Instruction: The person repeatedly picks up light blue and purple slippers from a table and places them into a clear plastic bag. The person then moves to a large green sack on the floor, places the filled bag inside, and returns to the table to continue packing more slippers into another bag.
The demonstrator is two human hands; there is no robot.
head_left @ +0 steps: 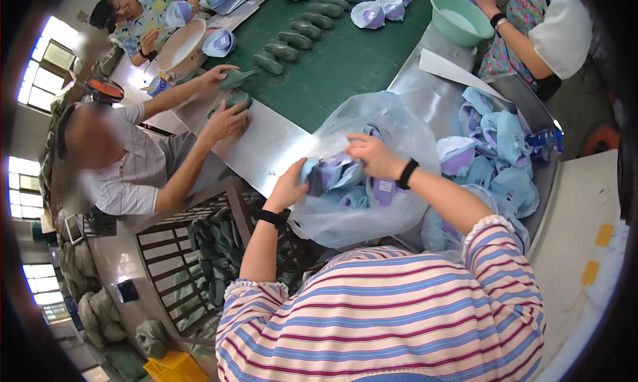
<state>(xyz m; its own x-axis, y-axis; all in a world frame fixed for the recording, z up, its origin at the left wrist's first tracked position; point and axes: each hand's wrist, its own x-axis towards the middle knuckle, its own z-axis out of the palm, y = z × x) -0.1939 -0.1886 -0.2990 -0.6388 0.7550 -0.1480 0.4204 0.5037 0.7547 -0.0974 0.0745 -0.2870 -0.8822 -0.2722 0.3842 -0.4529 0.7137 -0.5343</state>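
Observation:
In front of me a clear plastic bag (405,212) lies open on the metal table edge, with several light blue and purple shoe uppers inside. My left hand (288,186) has its fingers closed on the left side of a shoe upper (332,172) at the bag's mouth. From the right, my right hand (375,157) pinches the same upper near its top, its fingertips partly hidden. Just below that hand, another shoe upper (383,190) shows a purple insole with a white label.
A green conveyor belt (319,83) carries rows of dark green shoe lasts (284,51). Blue uppers (495,149) fill a metal tray at right. A co-worker (133,156) at left handles lasts; others work near a green basin (460,19). A slatted crate (176,262) holds lasts.

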